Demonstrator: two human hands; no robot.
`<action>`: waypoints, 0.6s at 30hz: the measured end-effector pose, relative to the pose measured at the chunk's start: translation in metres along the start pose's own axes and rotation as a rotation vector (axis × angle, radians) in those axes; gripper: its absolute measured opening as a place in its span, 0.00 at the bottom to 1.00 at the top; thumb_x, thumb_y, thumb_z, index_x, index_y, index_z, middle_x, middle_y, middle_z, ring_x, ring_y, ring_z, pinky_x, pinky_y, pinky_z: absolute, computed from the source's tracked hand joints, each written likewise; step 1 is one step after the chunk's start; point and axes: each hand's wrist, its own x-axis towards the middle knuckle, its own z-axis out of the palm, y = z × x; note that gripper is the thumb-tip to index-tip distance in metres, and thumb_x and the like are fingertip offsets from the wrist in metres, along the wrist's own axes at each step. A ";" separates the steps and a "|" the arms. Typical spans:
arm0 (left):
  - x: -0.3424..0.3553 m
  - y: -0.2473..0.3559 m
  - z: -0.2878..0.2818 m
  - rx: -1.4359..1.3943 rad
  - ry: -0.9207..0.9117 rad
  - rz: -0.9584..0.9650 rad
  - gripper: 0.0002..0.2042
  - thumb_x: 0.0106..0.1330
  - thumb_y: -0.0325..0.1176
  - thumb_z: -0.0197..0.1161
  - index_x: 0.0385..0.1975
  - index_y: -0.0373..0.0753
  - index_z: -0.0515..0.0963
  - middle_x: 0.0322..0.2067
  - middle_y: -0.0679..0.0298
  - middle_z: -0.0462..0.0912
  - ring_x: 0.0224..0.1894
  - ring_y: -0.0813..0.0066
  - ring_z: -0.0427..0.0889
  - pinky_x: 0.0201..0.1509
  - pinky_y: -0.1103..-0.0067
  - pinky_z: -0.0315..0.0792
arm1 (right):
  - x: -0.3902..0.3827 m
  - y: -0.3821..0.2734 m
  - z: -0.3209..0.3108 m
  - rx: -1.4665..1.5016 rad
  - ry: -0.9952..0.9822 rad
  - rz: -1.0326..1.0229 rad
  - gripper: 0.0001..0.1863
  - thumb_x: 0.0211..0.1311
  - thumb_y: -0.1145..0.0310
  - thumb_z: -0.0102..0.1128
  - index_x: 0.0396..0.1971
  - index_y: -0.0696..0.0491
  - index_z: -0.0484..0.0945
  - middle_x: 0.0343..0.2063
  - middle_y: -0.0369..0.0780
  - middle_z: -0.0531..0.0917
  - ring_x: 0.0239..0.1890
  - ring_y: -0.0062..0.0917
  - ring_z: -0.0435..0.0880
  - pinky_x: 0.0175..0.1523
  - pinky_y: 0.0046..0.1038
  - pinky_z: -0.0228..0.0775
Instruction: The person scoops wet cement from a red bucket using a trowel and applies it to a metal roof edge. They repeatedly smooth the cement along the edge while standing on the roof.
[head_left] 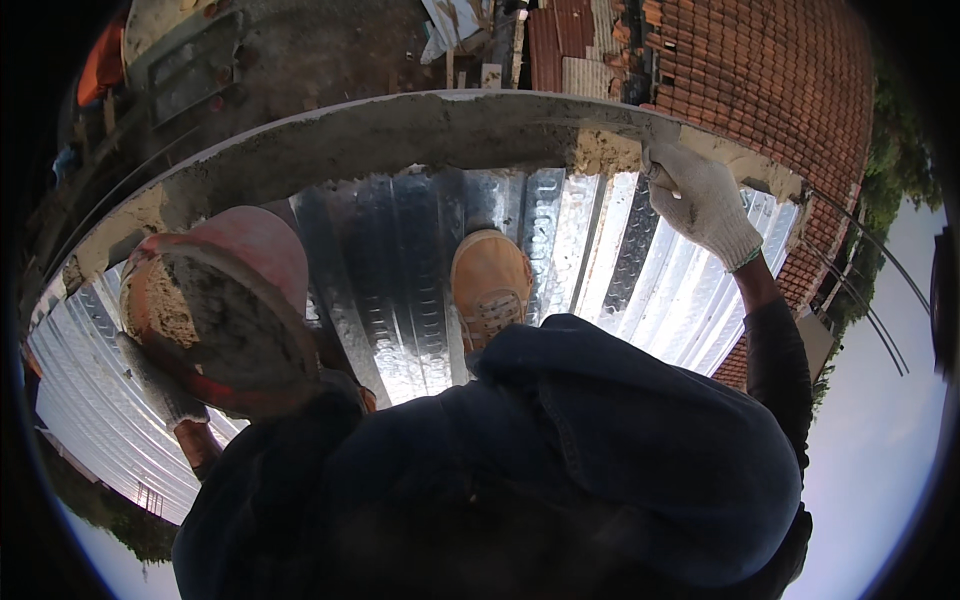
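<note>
My left hand (160,385), in a pale knit glove, grips the side of a worn reddish bucket (280,245). The bucket is tilted toward me and holds grey wet mortar (240,325). At the right, my gloved right hand (705,205) is closed round what looks like a trowel (649,158), mostly hidden by the fingers. The tool meets the face of a low curved wall (480,130), just beside a patch of rougher, tan surface (605,152). Darker, smoother mortar covers the wall to the left of that patch.
Ribbed shiny metal sheeting (400,260) lies under me, with my tan shoe (490,285) on it. Beyond the wall, the ground drops away to a lower yard (300,70). A tiled roof (770,80) stands at the far right, and cables (870,240) run past it.
</note>
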 end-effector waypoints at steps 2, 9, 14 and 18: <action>0.009 -0.008 -0.002 0.045 -0.015 0.041 0.40 0.90 0.63 0.45 0.90 0.41 0.51 0.85 0.49 0.59 0.86 0.54 0.61 0.86 0.55 0.63 | -0.031 0.017 0.022 0.082 0.127 0.044 0.16 0.68 0.65 0.63 0.51 0.55 0.83 0.41 0.47 0.89 0.43 0.47 0.91 0.50 0.46 0.84; 0.029 -0.037 -0.034 0.260 -0.041 0.159 0.35 0.92 0.55 0.46 0.90 0.47 0.50 0.85 0.52 0.59 0.85 0.53 0.63 0.85 0.53 0.66 | -0.092 0.001 0.095 0.500 0.184 0.530 0.16 0.75 0.60 0.68 0.50 0.57 0.85 0.33 0.44 0.89 0.35 0.27 0.88 0.46 0.31 0.80; 0.020 -0.016 -0.021 0.039 -0.029 0.038 0.35 0.92 0.55 0.46 0.90 0.46 0.50 0.86 0.54 0.57 0.85 0.53 0.63 0.88 0.53 0.64 | -0.102 -0.069 0.170 1.131 0.287 0.841 0.11 0.76 0.62 0.71 0.46 0.55 0.84 0.30 0.33 0.82 0.29 0.15 0.80 0.35 0.23 0.74; 0.042 -0.039 -0.044 0.188 -0.076 0.190 0.36 0.92 0.58 0.44 0.90 0.46 0.50 0.87 0.53 0.56 0.86 0.53 0.61 0.90 0.55 0.60 | -0.098 -0.096 0.212 1.097 0.332 0.871 0.13 0.77 0.61 0.71 0.48 0.56 0.84 0.30 0.34 0.84 0.29 0.18 0.83 0.35 0.26 0.76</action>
